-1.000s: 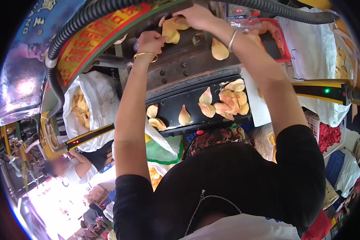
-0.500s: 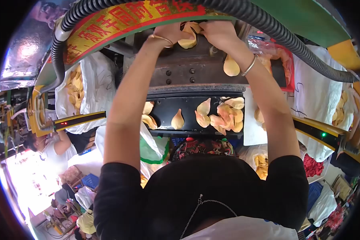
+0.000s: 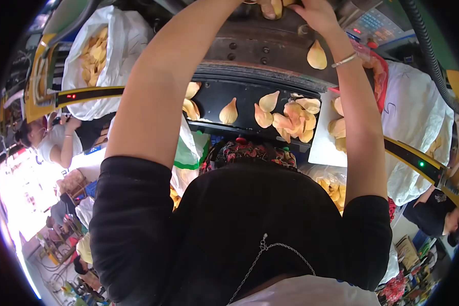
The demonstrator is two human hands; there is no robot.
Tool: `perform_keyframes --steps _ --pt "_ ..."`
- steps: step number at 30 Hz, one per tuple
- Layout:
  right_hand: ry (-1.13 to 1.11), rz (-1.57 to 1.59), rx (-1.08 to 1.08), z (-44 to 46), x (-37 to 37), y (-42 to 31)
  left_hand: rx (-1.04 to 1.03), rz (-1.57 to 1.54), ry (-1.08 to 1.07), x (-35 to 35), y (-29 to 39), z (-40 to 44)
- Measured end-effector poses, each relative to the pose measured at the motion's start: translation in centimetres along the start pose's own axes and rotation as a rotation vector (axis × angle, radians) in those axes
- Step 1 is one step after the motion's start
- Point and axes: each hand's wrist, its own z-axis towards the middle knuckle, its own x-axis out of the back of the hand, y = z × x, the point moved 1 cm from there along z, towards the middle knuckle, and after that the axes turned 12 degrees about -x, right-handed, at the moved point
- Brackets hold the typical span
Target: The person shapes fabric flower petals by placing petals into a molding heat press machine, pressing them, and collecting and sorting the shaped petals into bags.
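At the top edge, my left hand (image 3: pixel 265 7) is partly cut off, its fingers closed on a yellow petal-shaped piece (image 3: pixel 277 8). My right hand (image 3: pixel 316 13) is beside it, fingers reaching toward the same piece; its fingertips are partly out of frame. A single pale petal piece (image 3: pixel 317 55) lies on the dark metal machine bed (image 3: pixel 245 48), below my right hand. On the black tray (image 3: pixel 211 104) nearer my body rest a single piece (image 3: pixel 228 112), a pair (image 3: pixel 263 117) and a pile of orange-pink pieces (image 3: pixel 293 121).
White sacks of yellow pieces stand at left (image 3: pixel 115 56) and right (image 3: pixel 408 112). Yellow-black sensor bars (image 3: pixel 94 94) flank my arms. A control panel (image 3: pixel 377 24) is at upper right, with a red tray (image 3: pixel 381 86) below it. Other people (image 3: pixel 56 143) are at both sides.
The view has shifted, and both hands now sit higher, at the top edge. The petal piece between them is mostly cut off. The tray's pieces stay in the same arrangement.
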Motion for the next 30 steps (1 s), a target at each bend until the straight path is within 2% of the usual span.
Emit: perform_keyframes --steps 1,2,3,5,7,8,9,10,12,14,17,20,24,26,30 --pt "-0.002 -0.003 0.009 -0.7 -0.1 -0.2 -0.008 -0.005 -0.025 0.3 0.4 -0.8" --pt "0.269 0.049 0.135 -1.8 0.0 -0.3 -0.005 -0.011 -0.020 0.4 0.6 -1.5" --pt "0.537 0.103 0.258 -3.3 0.0 -0.4 0.019 -0.001 0.077 0.4 1.2 -2.7" --pt "0.559 0.166 0.110 -6.8 -0.7 -0.3 0.070 0.018 0.259 -0.2 2.0 -4.8" --pt "0.399 0.324 0.011 -13.2 -2.6 -0.7 -0.295 0.117 1.003 -6.1 -0.2 -7.4" --pt "0.207 0.292 -0.077 -16.5 -3.2 -1.7 -0.323 0.026 1.115 -9.4 -0.5 -9.0" --pt "0.075 0.426 -0.129 -19.4 -4.9 -2.1 -0.349 -0.066 1.226 -12.9 -0.3 -10.8" --pt "-0.060 0.559 -0.187 -21.6 -6.8 -2.4 -0.296 -0.221 1.219 -17.3 0.0 -12.0" --pt "-0.257 0.460 -0.151 -23.7 -9.4 -3.4 -0.154 -0.446 1.035 -27.8 0.5 -14.0" --pt "-0.335 0.461 -0.190 -23.7 -11.2 -4.3 0.110 -0.527 0.803 -33.6 2.1 -16.2" --pt "-0.470 0.473 -0.230 -21.4 -14.9 -6.9 0.196 -0.507 0.938 -36.4 2.8 -17.8" --pt "-0.502 0.335 -0.008 -18.9 -18.2 -9.2 0.299 -0.495 1.044 -37.7 1.4 -19.7" --pt "-0.470 0.293 0.066 -17.8 -21.7 -13.2 0.466 -0.488 1.104 -40.1 -2.1 -22.5" --pt "-0.634 0.419 -0.067 -17.7 -23.8 -15.9 0.538 -0.524 1.084 -41.7 -2.8 -23.3" --pt "-0.638 0.239 -0.107 -17.7 -25.0 -20.0 0.564 -0.621 1.095 -43.4 -2.3 -22.4"
